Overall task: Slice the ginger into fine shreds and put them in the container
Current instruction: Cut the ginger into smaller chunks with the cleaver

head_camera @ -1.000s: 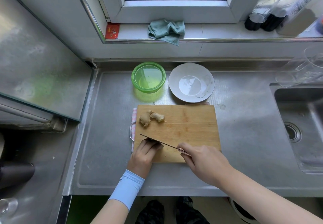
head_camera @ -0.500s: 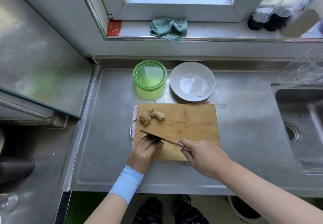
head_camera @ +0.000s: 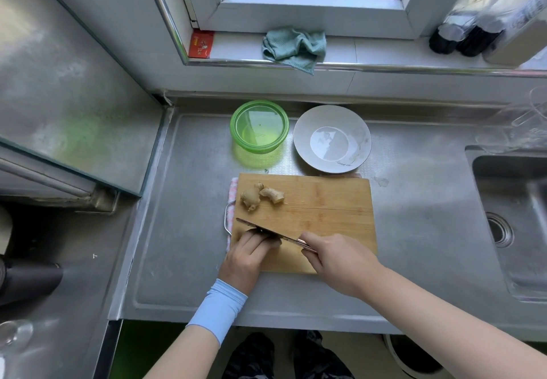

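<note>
Fingers (head_camera: 260,239) of my left hand (head_camera: 247,255) lie bent on the cutting board's (head_camera: 328,204) lower left corner, under the knife (head_camera: 266,230) blade; I cannot tell what that grip holds. The green container (head_camera: 259,125) stands on the desk (head_camera: 177,201) above the board. Ginger (head_camera: 262,196) lies on the board's upper left. Right of the container sits a white bowl (head_camera: 332,138). My right hand (head_camera: 340,263) has its grip closed round the knife handle. The sink (head_camera: 509,230) fills the right edge.

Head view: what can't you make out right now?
What the left hand holds down, if anything: head view, hidden by its fingers and the knife.
Knife handle: head view, wrapped in the right hand.
Sink: head view, cut off by the right edge.
</note>
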The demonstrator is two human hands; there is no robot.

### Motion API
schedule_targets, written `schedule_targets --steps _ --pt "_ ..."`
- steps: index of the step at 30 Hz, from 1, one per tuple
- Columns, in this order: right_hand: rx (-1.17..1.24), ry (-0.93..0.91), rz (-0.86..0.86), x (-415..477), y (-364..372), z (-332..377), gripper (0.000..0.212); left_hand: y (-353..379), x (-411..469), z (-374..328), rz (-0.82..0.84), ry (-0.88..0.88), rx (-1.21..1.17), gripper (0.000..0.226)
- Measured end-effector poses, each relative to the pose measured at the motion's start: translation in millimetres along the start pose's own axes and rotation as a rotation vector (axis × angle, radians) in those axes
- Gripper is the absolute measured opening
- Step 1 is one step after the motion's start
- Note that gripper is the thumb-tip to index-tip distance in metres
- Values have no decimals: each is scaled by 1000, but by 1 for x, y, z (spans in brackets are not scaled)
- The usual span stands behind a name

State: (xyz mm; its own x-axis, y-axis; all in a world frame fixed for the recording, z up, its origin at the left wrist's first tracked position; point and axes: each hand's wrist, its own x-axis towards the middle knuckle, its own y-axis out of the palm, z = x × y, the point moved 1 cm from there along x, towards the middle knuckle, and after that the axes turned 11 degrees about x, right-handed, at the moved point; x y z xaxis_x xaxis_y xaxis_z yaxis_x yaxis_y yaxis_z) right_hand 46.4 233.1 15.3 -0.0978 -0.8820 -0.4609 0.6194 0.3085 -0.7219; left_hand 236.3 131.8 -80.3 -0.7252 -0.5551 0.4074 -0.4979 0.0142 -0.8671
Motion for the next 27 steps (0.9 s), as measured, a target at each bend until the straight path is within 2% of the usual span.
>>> schedule_targets --steps 11,18,21,24,27 --pt "85 25 32 13 8 -6 12 -3 1 1 24 8 -39 20" --pt "150 33 25 24 19 -13 12 -3 -2 3 60 13 -84 28" --pt "196 49 -11 25 18 -15 14 -3 -3 5 74 30 -83 26" --pt "355 75 -77 22 14 -26 14 -3 -1 5 87 51 -79 21" --pt "406 88 -167 12 10 -40 10 0 3 7 106 37 -112 28"
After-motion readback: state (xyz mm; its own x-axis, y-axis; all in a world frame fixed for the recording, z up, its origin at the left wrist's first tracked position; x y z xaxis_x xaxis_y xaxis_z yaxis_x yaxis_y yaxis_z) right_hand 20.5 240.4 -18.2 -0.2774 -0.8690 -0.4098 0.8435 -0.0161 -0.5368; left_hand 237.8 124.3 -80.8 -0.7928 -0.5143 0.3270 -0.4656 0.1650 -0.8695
